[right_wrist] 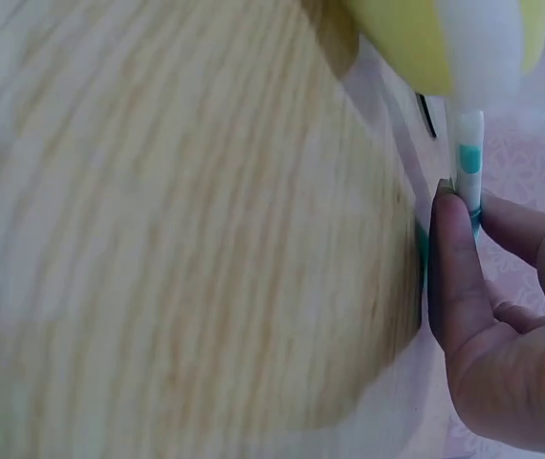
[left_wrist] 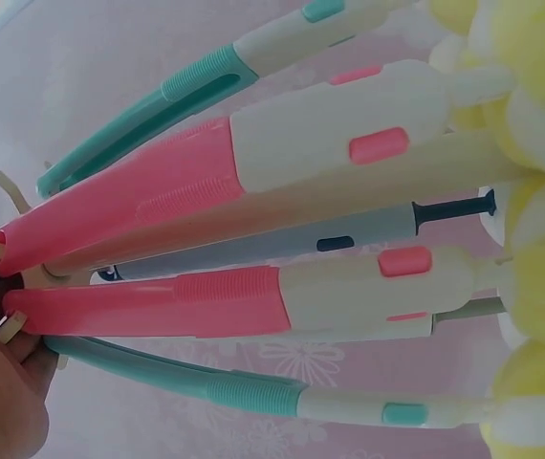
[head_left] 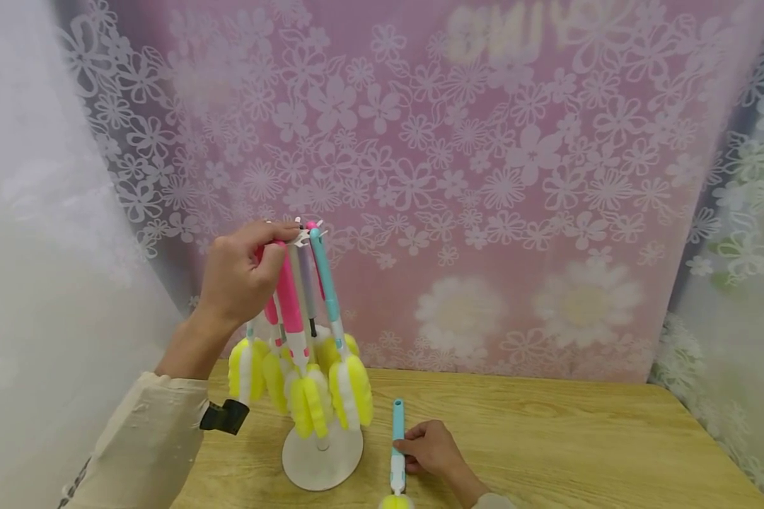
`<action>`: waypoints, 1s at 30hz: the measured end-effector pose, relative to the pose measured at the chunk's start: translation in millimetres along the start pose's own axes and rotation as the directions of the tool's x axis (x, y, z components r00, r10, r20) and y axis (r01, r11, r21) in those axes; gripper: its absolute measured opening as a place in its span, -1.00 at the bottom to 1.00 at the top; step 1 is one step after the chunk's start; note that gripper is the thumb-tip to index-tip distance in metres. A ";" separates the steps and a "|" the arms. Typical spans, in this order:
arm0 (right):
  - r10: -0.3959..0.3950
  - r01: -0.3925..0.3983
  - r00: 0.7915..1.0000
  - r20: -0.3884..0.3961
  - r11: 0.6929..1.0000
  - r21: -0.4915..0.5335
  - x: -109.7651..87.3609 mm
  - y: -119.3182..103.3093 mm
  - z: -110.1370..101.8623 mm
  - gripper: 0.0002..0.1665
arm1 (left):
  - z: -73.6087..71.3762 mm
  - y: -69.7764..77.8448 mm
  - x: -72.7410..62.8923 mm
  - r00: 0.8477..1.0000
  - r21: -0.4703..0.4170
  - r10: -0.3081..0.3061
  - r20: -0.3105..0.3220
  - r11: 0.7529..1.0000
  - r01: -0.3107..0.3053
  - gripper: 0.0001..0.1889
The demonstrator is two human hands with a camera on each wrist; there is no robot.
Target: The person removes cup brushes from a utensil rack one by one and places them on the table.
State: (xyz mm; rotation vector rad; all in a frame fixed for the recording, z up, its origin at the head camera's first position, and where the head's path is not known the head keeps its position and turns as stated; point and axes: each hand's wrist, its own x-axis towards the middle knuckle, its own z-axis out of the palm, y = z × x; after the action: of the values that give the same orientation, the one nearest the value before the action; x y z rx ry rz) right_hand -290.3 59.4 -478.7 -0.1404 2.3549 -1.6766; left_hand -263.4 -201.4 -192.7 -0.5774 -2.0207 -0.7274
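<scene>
Turquoise-and-white loose brush (head_left: 397, 424) in the right hand (head_left: 434, 447), at the wooden table (head_left: 579, 438), to the right of the round base of the white stand (head_left: 322, 470). Yellow-and-white sponge head (right_wrist: 483, 48) cut off by the lower edge of the head view and by the upper edge of the right wrist view; part of the handle hidden behind the fingers; contact with the tabletop hard to judge. Long axis running nearly straight away from the person, holed handle end toward the pink curtain (head_left: 420, 141), sponge head toward the person. Right hand nearly closed, pinching the handle between thumb and fingers.

Left hand (head_left: 238, 272) gripping the top of the stand, fingers curled at the hooks (left_wrist: 10, 327); exact hold partly obscured, hand cropped in the left wrist view. Hanging brushes (head_left: 288, 290) around the pole (left_wrist: 349, 206), handles up, sponge heads down, long axes steep and slightly splayed outward. Pole largely hidden behind a pink handle; rear brushes overlapped and hard to count.
</scene>
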 end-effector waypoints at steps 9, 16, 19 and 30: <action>0.050 -0.049 0.998 -0.039 0.999 0.025 2.3 2.2 3.3 -0.78 | -1.0 2.2 -0.1 1.000 0.026 -0.021 0.023 0.999 0.020 -0.65; 0.057 -0.054 0.997 -0.054 0.997 0.058 2.5 4.1 3.9 -0.77 | -2.7 11.8 0.8 0.999 0.142 -0.019 0.042 0.990 0.013 -0.62; 0.053 -0.051 0.998 -0.035 0.997 0.063 1.5 6.0 1.1 -0.79 | -2.4 16.0 0.5 0.999 0.189 -0.024 0.048 0.982 0.015 -0.62; -0.043 0.049 0.995 0.092 0.997 -0.067 -5.9 -1.6 -20.4 -0.71 | 4.1 23.7 -1.5 1.000 0.285 -0.004 0.002 0.959 0.003 -0.63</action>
State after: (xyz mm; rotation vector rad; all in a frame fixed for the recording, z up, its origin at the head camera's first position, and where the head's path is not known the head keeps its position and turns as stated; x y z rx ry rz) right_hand -289.9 78.9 -470.0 -0.2786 2.3601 -1.5750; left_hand -249.9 -181.7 -189.3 -0.4057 -2.0814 -0.4252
